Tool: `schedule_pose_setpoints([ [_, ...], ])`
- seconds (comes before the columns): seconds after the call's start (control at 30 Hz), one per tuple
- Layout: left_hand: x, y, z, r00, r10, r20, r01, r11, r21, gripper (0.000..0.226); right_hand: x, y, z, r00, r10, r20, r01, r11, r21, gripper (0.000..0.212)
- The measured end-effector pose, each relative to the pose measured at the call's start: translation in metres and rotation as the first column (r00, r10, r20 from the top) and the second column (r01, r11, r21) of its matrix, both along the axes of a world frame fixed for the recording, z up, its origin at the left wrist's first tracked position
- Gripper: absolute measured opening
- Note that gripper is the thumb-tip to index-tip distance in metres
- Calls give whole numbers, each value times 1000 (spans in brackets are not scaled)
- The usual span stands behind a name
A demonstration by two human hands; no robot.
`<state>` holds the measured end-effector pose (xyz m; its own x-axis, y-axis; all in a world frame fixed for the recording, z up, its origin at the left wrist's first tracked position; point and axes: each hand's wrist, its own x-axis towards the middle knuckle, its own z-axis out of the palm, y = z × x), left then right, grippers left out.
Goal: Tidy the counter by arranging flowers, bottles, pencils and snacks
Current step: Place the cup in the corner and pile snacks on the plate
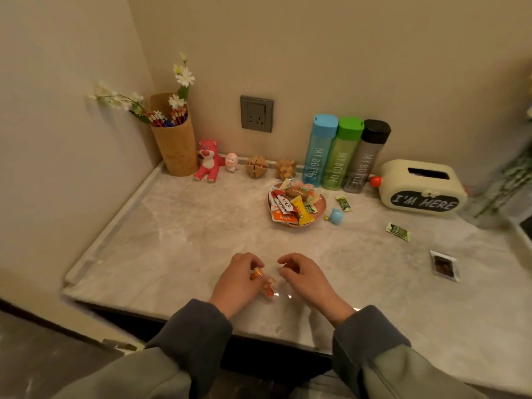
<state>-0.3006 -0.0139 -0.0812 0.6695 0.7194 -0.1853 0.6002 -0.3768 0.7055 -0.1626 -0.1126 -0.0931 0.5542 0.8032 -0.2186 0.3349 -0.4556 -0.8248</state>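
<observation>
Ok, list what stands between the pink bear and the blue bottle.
Head view: after the pink bear come a small pink figurine, a round wooden puzzle, a spiky wooden puzzle, then the blue bottle.

The marble tabletop (178,243) is carrying a pencil holder (175,151) in its far-left corner, three bottles (342,159) along its back edge, and a snack plate (324,207) nearby.

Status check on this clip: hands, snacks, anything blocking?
Left hand pinches orange snack packet near counter front. Right hand curled beside it, grip unclear. Two green packets loose right of snack plate. Nothing between hands and plate.
</observation>
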Motion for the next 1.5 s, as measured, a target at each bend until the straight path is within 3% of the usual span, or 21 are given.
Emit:
schedule_pose_setpoints([
  [0.4,101,-13,20,941,190,279,-91,939,-331,15,108,-21,28,970,-204,132,198,979,54,32],
  [0.63,172,-17,21,889,346,299,-196,879,-434,11,180,3,21,944,-35,329,52,998,-42,53],
  [0.8,202,-19,24,843,435,316,-251,839,-483,13,203,21,4,915,128,383,-81,987,-138,63],
  [1.03,212,-26,30,808,492,325,-285,808,-515,19,210,23,-3,903,154,402,-130,988,-87,33],
  [1.17,213,-28,35,815,453,361,-250,838,-486,10,208,16,11,983,-1,181,-3,1000,24,39],
  [1.27,217,-32,44,847,372,379,-182,874,-451,8,203,6,37,963,-148,-225,176,978,109,39],
  [1.37,225,-37,57,879,274,390,-97,904,-417,12,200,-9,66,708,-217,-672,390,913,116,34],
  [1.43,232,-43,67,877,223,427,-27,908,-417,12,200,-23,82,541,-187,-820,500,856,134,37],
  [1.5,238,-48,75,871,190,453,22,907,-421,13,199,-36,93,464,-158,-872,551,822,144,34],
])
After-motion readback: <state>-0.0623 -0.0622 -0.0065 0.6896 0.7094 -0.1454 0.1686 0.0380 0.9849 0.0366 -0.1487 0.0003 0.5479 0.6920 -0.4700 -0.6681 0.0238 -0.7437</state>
